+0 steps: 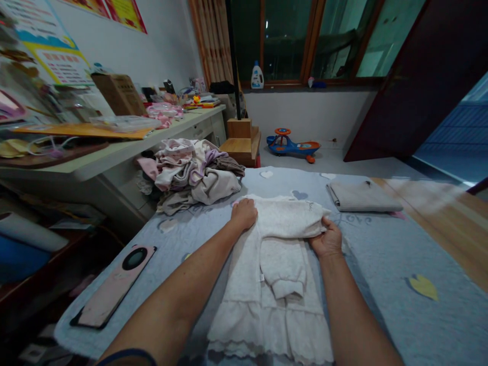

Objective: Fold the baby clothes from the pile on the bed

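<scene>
A cream long-sleeved child's dress [244,274] with a ruffled hem lies on the light blue bedspread [381,269], its hem towards me. One sleeve is folded down over the body, cuff near the hem. Across the top, another part, seemingly the other sleeve, stretches sideways to the right. My left hand [244,213] is closed on the dress at its upper left edge. At the right end of the stretched part, my right hand [327,239] grips the cloth between thumb and fingers. The fingertips of both hands are partly hidden.
A heap of crumpled clothes [194,173] sits at the far left of the bed. A pink phone [114,287] lies face down at near left. Folded grey cloth [362,196] rests at far right. Left of the bed stands a cluttered desk [183,122]; a ride-on toy [292,146] is beyond.
</scene>
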`<act>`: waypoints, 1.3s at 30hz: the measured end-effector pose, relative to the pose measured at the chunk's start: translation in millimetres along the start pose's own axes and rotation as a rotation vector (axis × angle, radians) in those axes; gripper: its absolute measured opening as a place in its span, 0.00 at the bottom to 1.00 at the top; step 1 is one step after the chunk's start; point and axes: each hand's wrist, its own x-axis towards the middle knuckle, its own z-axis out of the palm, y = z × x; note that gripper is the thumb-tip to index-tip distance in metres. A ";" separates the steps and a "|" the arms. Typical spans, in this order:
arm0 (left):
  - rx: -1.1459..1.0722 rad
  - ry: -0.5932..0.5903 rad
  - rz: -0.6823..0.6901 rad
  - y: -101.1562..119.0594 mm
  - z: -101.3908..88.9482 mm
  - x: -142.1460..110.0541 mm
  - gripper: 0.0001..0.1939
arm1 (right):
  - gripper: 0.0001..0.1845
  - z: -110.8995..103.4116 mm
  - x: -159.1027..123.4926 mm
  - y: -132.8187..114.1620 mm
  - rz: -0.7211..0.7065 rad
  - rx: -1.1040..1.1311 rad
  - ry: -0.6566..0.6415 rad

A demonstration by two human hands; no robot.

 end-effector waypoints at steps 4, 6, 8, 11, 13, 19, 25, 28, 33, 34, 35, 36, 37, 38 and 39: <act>0.001 0.034 -0.046 3.7 7.9 0.7 0.25 | 0.14 0.6 -1.6 0.2 -0.032 -0.013 -0.008; -0.011 0.015 -0.047 2.3 13.8 0.6 0.29 | 0.14 2.8 -3.7 0.1 -0.037 -0.015 -0.005; -0.022 -0.018 -0.046 0.2 17.7 1.7 0.31 | 0.14 5.6 -6.2 -0.3 -0.023 -0.016 -0.007; -0.031 -0.071 -0.045 -3.1 17.5 5.0 0.31 | 0.14 9.3 -9.7 -1.7 -0.004 0.004 0.009; -0.054 -0.127 -0.040 -5.1 13.6 6.8 0.32 | 0.13 10.6 -11.1 -2.6 0.001 0.022 0.007; -0.105 -0.167 0.068 -4.4 1.8 -1.7 0.27 | 0.13 8.5 -8.3 -2.2 -0.004 0.009 0.004; -0.120 -0.182 0.157 7.2 6.8 -16.2 0.31 | 0.11 0.0 3.1 0.4 -0.005 -0.031 0.008; -0.100 -0.184 0.139 8.8 8.9 -16.9 0.32 | 0.10 -4.4 6.7 -0.9 -0.078 -0.084 0.018; -0.096 -0.188 0.134 7.1 10.6 -15.9 0.35 | 0.20 -11.3 9.2 -8.0 -0.334 -0.292 0.066; -0.097 -0.184 0.135 6.8 11.0 -15.9 0.36 | 0.21 -12.9 10.1 -9.3 -0.384 -0.341 0.099; -0.098 -0.182 0.134 6.5 11.4 -16.0 0.37 | 0.21 -14.7 11.4 -10.4 -0.428 -0.391 0.132; -0.101 -0.182 0.135 6.3 11.6 -16.1 0.38 | 0.20 -16.6 12.8 -11.3 -0.466 -0.445 0.157; -0.103 -0.185 0.135 6.2 11.8 -16.1 0.39 | 0.20 -18.5 14.3 -12.0 -0.501 -0.513 0.171; -0.105 -0.188 0.134 6.3 11.8 -16.1 0.40 | 0.19 -20.3 15.6 -12.6 -0.533 -0.589 0.173; -0.106 -0.192 0.133 6.4 11.6 -16.1 0.40 | 0.18 -22.0 16.7 -13.2 -0.560 -0.661 0.170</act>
